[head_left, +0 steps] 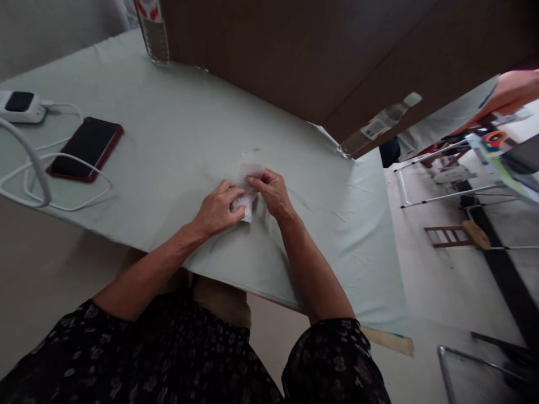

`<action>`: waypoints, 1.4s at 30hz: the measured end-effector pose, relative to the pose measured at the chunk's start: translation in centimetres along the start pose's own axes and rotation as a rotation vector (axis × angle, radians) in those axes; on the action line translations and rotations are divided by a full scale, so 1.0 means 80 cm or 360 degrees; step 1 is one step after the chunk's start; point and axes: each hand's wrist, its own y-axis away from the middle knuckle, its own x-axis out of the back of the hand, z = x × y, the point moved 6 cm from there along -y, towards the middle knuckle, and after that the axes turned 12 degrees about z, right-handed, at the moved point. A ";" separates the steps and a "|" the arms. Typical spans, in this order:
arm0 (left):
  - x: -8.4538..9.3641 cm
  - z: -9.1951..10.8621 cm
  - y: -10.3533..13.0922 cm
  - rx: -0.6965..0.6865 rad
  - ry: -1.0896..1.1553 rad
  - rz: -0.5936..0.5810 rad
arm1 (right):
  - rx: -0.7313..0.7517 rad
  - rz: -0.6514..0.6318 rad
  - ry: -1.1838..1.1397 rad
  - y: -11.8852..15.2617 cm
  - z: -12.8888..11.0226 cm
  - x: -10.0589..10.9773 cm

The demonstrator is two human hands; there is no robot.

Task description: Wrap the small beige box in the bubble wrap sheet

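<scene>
Over the pale green cloth of the table [202, 129], both hands hold a thin white crumpled sheet [251, 171]; whether it is paper, tissue or thin plastic I cannot tell. My left hand [219, 209] is closed around its lower, more bunched part, with thumb and fingers curled in. At the upper part, my right hand [274, 193] pinches the sheet's right side between thumb and forefinger. A flat, translucent end of the sheet sticks out beyond the fingers, away from me.
A dark brown panel [269, 56] stands along the far side, with bottles [155, 33] [381, 123] beside it. To the left lie a red-cased phone [86, 148], a white cable [80, 207] and a white device [22, 106]. Metal-framed furniture [446, 196] stands at right.
</scene>
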 end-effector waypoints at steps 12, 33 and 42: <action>-0.001 -0.026 -0.008 0.0018 0.0247 -0.0009 | 0.0635 -0.0177 0.0559 0.087 -0.032 0.006; 0.007 -0.017 -0.011 0.0376 0.0632 -0.0280 | -0.0150 0.0101 0.0286 0.061 0.024 0.008; -0.002 -0.025 -0.008 0.0431 0.0779 -0.0308 | 0.0538 0.0383 0.0793 0.092 -0.011 0.033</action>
